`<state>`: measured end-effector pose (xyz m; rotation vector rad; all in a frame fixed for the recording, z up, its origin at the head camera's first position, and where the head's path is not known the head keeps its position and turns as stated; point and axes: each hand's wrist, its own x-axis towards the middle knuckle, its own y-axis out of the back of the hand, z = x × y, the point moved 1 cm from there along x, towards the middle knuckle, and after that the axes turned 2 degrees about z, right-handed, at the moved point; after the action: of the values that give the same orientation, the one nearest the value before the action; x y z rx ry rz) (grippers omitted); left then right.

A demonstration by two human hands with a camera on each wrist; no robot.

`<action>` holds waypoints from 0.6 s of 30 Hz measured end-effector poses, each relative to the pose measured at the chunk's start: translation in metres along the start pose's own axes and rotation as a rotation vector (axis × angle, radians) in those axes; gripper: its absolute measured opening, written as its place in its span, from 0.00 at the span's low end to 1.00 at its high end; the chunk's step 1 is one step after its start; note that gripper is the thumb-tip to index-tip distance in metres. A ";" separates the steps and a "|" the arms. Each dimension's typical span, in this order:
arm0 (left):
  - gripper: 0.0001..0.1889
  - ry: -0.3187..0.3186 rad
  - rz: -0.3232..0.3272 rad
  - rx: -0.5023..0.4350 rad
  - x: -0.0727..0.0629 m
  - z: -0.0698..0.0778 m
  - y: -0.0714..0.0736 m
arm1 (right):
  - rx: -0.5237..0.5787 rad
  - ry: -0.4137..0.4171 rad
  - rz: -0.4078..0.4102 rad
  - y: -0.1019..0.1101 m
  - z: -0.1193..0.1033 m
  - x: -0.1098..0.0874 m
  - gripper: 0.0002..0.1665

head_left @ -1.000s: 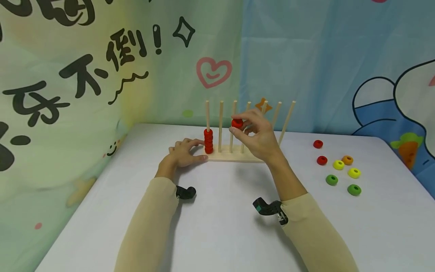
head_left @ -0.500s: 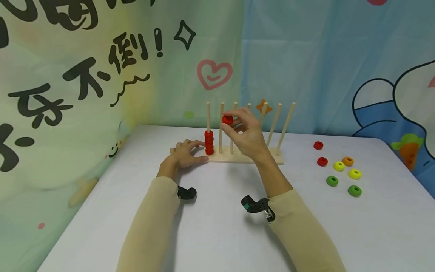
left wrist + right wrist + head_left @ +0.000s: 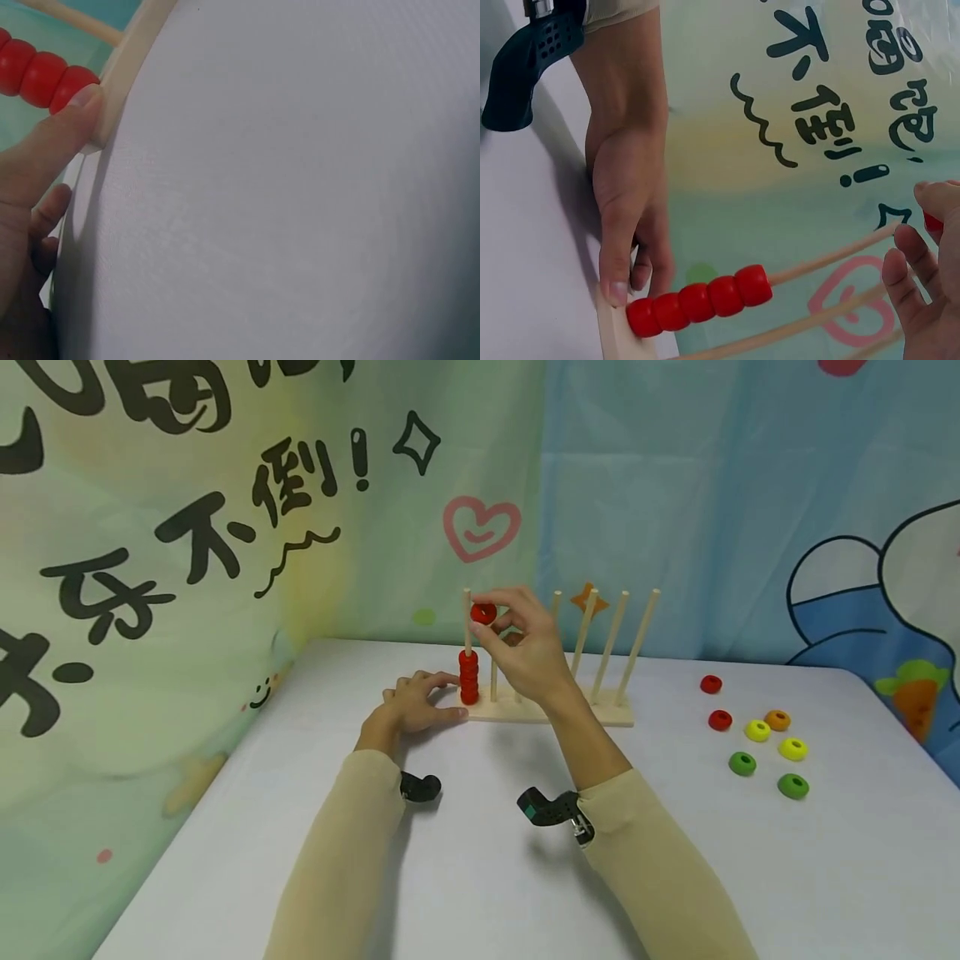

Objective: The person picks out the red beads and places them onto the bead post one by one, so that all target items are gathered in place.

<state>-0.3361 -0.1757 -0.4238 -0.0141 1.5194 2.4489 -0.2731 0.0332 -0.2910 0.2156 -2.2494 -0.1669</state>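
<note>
A wooden peg rack point(image 3: 592, 715) stands at the back of the table, with several upright pegs in a row. On its leftmost peg is a stack of several red beads point(image 3: 468, 678). My left hand point(image 3: 414, 704) grips the rack's left end, its thumb point(image 3: 64, 135) on the front edge of the base by the lowest bead. Between thumb and fingertips my right hand point(image 3: 527, 652) pinches one more red bead point(image 3: 483, 613). That bead is close beside the upper part of the leftmost peg, above the stack. In the right wrist view the fingers mostly hide it.
Right of the rack lie loose beads: two red ones point(image 3: 711, 684), an orange one point(image 3: 777, 720), two yellow ones point(image 3: 792, 749) and two green ones point(image 3: 792, 787). Printed cloth point(image 3: 622, 493) hangs behind the white table point(image 3: 480, 860).
My right hand has carried the red bead leftward along the pegs, from near the third peg to beside the leftmost one. My left hand has stayed at the rack's end.
</note>
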 end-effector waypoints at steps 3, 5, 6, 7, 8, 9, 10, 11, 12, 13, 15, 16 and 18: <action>0.37 -0.002 0.002 0.001 -0.001 0.000 -0.001 | 0.024 0.019 0.005 -0.006 0.000 0.003 0.17; 0.37 -0.004 0.003 0.001 0.000 -0.001 -0.001 | 0.027 0.018 0.005 -0.009 0.002 0.004 0.18; 0.37 -0.007 0.005 -0.001 0.000 -0.002 -0.001 | 0.029 0.016 0.009 -0.011 0.004 0.005 0.18; 0.37 -0.009 0.005 -0.001 0.001 -0.002 -0.002 | 0.025 0.015 0.014 -0.012 0.005 0.006 0.17; 0.37 -0.011 0.006 -0.003 0.001 -0.003 -0.002 | 0.020 0.013 0.020 -0.013 0.008 0.007 0.17; 0.37 -0.013 0.008 -0.004 0.002 -0.003 -0.002 | 0.013 0.011 0.028 -0.014 0.012 0.008 0.18; 0.37 -0.012 0.008 -0.008 0.002 -0.002 -0.002 | 0.003 0.012 0.037 -0.015 0.017 0.010 0.18; 0.36 -0.012 0.009 -0.011 0.001 -0.002 -0.002 | -0.010 0.010 0.046 -0.016 0.021 0.011 0.18; 0.36 -0.010 0.009 -0.010 0.001 -0.002 -0.002 | -0.028 0.006 0.055 -0.016 0.025 0.013 0.18; 0.36 -0.008 0.008 -0.011 0.001 -0.001 -0.001 | -0.049 0.000 0.061 -0.017 0.029 0.014 0.19; 0.36 -0.003 0.005 -0.012 0.001 -0.001 -0.001 | -0.093 -0.019 0.073 -0.019 0.035 0.017 0.20; 0.36 0.001 0.003 -0.019 0.000 -0.001 0.000 | -0.113 -0.029 0.078 -0.019 0.036 0.018 0.21; 0.36 0.003 0.001 -0.029 0.000 -0.001 0.001 | -0.145 -0.056 0.087 -0.020 0.038 0.020 0.22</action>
<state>-0.3366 -0.1764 -0.4235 -0.0233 1.4857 2.4722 -0.3134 0.0109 -0.3037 0.0359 -2.2856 -0.2918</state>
